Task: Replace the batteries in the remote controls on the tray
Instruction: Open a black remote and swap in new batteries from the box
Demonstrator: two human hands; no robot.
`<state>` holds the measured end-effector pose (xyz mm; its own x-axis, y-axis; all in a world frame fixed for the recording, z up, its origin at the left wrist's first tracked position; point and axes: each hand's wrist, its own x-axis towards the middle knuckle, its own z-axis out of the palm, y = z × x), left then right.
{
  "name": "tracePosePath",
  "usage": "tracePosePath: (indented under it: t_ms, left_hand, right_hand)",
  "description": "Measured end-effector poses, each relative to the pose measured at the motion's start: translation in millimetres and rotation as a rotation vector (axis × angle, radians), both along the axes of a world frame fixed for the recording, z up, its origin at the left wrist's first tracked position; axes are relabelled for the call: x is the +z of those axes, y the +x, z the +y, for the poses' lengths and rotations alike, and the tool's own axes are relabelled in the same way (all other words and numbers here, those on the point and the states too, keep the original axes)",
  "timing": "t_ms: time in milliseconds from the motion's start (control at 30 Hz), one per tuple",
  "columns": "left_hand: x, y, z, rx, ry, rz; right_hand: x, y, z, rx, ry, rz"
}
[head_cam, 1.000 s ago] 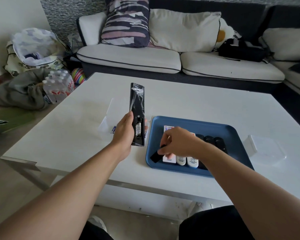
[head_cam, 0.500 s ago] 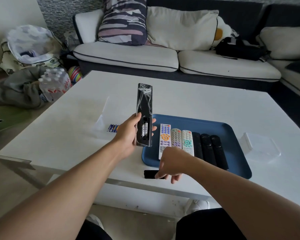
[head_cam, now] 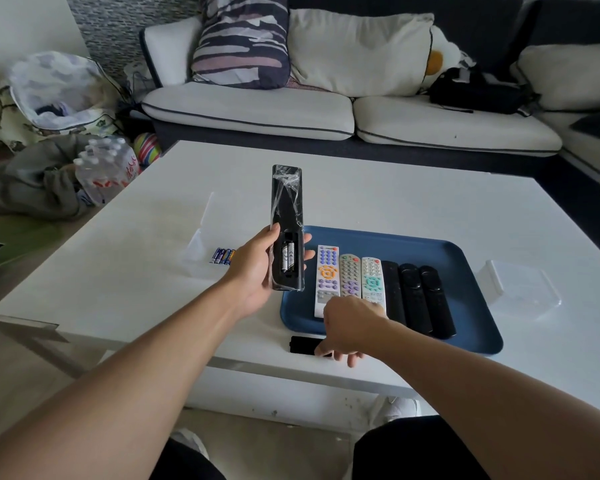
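Note:
My left hand [head_cam: 253, 275] grips a black remote [head_cam: 286, 202] wrapped in clear film, held back side up above the table. Its battery bay is uncovered and two silver batteries [head_cam: 288, 257] sit inside. The black battery cover [head_cam: 302, 344] lies on the white table [head_cam: 378, 202] just in front of the blue tray [head_cam: 465, 268]. My right hand [head_cam: 350, 323] hovers over the cover's right end with loose fingertips touching it. On the tray lie three white remotes [head_cam: 350, 275] and three black remotes [head_cam: 413, 296], side by side.
Several blue batteries [head_cam: 222, 256] lie on the table left of the held remote, beside a clear plastic lid [head_cam: 198, 244]. A clear plastic box [head_cam: 520, 285] sits right of the tray. A sofa [head_cam: 326, 112] stands behind the table, and a water-bottle pack [head_cam: 104, 171] on the floor at left.
My right hand carried the black battery cover from over the tray down to the table's front edge and set it there. The left hand shifted the remote slightly right, toward the tray.

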<state>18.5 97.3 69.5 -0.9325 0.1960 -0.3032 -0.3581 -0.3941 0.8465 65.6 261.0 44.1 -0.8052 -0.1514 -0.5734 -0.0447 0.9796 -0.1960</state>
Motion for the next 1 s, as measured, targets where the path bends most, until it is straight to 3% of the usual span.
tracePosePath:
  t_ms: [233, 367, 433, 500, 667, 800, 1000]
  left_hand:
    - [0, 0, 1, -0.029, -0.015, 0.0]
    - [4, 2, 2, -0.011, 0.01, -0.002]
    - [6, 3, 3, 0.003, 0.021, 0.0]
    - [7, 4, 4, 0.0, 0.017, -0.005]
    - [7, 5, 7, -0.018, 0.051, -0.057]
    - [6, 4, 6, -0.029, 0.063, -0.08]
    - [5, 4, 7, -0.047, 0.043, -0.091]
  right_hand:
    - [7, -3, 5, -0.043, -0.013, 0.004]
    - [32, -10, 9, -0.11, 0.059, 0.407]
    - [43, -12, 8, -0.185, -0.114, 0.629]
    - [49, -11, 6, -0.125, -0.286, 0.765]
    - [43, -13, -3, 0.109, -0.346, 0.87]
    - [39, -21, -1, 0.172, -0.377, 0.964]
    - [36, -27, 5, 0.164, -0.441, 0.955]
